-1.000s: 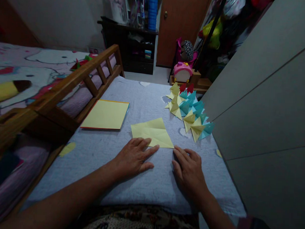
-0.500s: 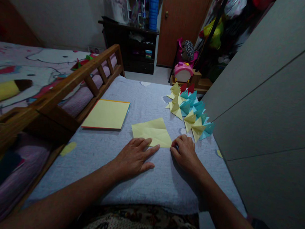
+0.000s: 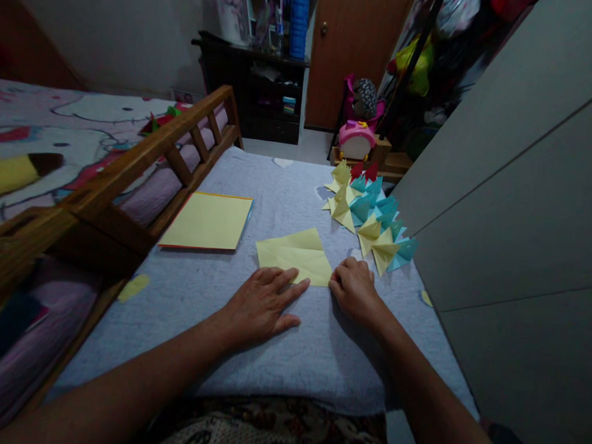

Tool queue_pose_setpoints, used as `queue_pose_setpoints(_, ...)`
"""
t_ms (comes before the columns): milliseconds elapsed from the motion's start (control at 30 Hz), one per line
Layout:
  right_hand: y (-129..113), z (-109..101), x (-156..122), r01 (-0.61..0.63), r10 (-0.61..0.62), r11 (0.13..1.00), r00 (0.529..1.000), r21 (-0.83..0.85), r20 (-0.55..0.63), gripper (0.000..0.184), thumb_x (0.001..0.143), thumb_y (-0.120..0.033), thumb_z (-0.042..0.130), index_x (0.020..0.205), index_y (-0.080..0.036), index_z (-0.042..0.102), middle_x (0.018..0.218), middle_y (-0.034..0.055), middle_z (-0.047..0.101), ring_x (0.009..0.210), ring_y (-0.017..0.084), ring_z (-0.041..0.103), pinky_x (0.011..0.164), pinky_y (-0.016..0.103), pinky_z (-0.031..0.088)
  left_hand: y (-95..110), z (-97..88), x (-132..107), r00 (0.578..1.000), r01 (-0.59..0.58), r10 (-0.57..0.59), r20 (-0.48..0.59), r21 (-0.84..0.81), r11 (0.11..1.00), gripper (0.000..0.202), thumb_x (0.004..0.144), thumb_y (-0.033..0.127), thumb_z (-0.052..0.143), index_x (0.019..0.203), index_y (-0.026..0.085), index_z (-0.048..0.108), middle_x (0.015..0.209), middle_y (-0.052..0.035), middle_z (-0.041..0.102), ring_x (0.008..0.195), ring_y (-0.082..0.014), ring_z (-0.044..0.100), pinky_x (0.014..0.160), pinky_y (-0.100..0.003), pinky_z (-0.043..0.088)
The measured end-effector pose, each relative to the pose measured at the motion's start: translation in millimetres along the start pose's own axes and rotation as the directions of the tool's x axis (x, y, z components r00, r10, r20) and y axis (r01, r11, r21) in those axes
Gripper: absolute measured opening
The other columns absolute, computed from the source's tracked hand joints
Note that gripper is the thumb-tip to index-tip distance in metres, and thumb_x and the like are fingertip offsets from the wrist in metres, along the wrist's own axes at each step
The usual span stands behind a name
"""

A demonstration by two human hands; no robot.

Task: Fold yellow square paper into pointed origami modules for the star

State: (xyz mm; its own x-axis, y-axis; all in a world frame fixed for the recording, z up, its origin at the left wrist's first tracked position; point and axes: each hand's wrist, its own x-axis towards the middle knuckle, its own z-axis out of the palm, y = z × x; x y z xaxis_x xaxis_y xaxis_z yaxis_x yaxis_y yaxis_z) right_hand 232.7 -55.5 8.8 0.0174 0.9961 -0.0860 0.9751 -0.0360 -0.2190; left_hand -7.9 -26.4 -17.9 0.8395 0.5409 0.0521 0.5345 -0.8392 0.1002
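A creased sheet of yellow paper (image 3: 297, 253) lies folded on the cloth-covered surface in front of me. My left hand (image 3: 268, 300) rests on its near left edge, palm down with the fingers spread. At the paper's near right corner, the fingers of my right hand (image 3: 354, 285) are pinched together on that corner. Beyond my right hand stand several folded paper pieces: yellow ones (image 3: 342, 204), blue ones (image 3: 377, 205) and red ones (image 3: 364, 171). To the left is a stack of square paper (image 3: 207, 222) with a yellow sheet on top.
A wooden rail (image 3: 147, 152) borders the surface on the left, with a patterned bed (image 3: 85, 127) behind it. The pale cabinet (image 3: 510, 210) closes off the right side. Past the far edge are a pink toy case (image 3: 356, 141), a dark shelf (image 3: 252, 94) and a door (image 3: 355, 49).
My right hand has shifted very slightly left at the paper's corner, its fingers closing tighter there. The left hand and the paper have stayed almost still.
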Motion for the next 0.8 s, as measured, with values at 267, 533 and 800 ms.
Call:
queue_pose_setpoints(267,-5,-2,1,-0.008,0.009,0.998,1.000,-0.057,0.011,0.017,0.094,-0.023,0.056,0.086,-0.018,0.070,0.103,0.0127,0.063,0.099,0.029,0.052,0.076,0.038,0.034,0,-2.7,1,1.000,0.002,-0.002,0.001,-0.002,1.000,0.065,0.097,0.061,0.047,0.152,0.029,0.034,0.153,-0.0096,0.045,0.128,-0.0315,0.046,0.109,-0.044,0.031)
queue_pose_setpoints(533,-10,-2,-3,-0.048,0.047,0.998,0.998,-0.043,-0.034,0.014,0.092,-0.021,0.056,0.085,-0.018,0.068,0.103,0.0129,0.063,0.099,0.029,0.052,0.079,0.039,0.036,-1,-3.3,2,1.000,-0.005,0.005,0.019,0.012,1.000,0.061,0.097,0.065,0.046,0.151,0.039,0.036,0.152,-0.0073,0.045,0.126,-0.0306,0.045,0.107,-0.044,0.032)
queue_pose_setpoints(800,-14,-3,-4,-0.045,0.042,0.996,0.998,-0.072,-0.038,0.015,0.092,-0.020,0.054,0.085,-0.018,0.067,0.103,0.0140,0.063,0.098,0.030,0.052,0.078,0.040,0.035,-1,-2.3,1,1.000,0.000,0.000,0.016,-0.001,1.000,0.061,0.097,0.064,0.046,0.151,0.035,0.038,0.152,-0.0095,0.044,0.127,-0.0317,0.045,0.108,-0.045,0.031)
